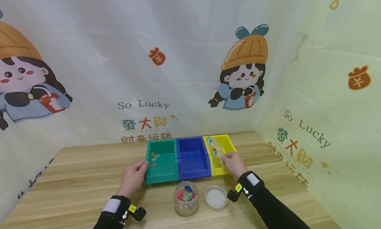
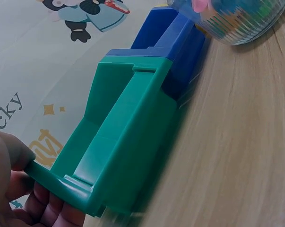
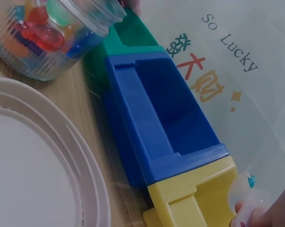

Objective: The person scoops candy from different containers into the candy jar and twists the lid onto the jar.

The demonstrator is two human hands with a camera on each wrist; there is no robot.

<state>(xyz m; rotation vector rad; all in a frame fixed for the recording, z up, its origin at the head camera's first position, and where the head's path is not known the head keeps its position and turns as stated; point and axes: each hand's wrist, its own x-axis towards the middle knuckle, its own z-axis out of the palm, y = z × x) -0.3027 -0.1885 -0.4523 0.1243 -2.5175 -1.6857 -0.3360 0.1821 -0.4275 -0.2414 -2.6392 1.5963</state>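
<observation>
My left hand (image 1: 132,178) grips the outer left wall of a green bin (image 1: 162,179), thumb inside and fingers outside in the left wrist view. The green bin is joined to a blue bin (image 1: 194,172) and a yellow bin (image 1: 229,141). Several small coloured pieces (image 1: 153,156) lie in the green bin, and a small blue piece (image 1: 189,154) in the blue one. Over the yellow bin, my right hand (image 1: 234,163) pinches the handle of a translucent spoon-like scoop (image 1: 218,145). Small blue, white and red pieces (image 1: 215,151) show on or behind it.
In front of the bins stands a clear jar (image 1: 186,206) of colourful translucent pieces, its top uncovered. A round white lid (image 1: 215,197) lies to its right on the wooden table (image 1: 95,169). A printed curtain (image 1: 190,83) hangs behind and at both sides.
</observation>
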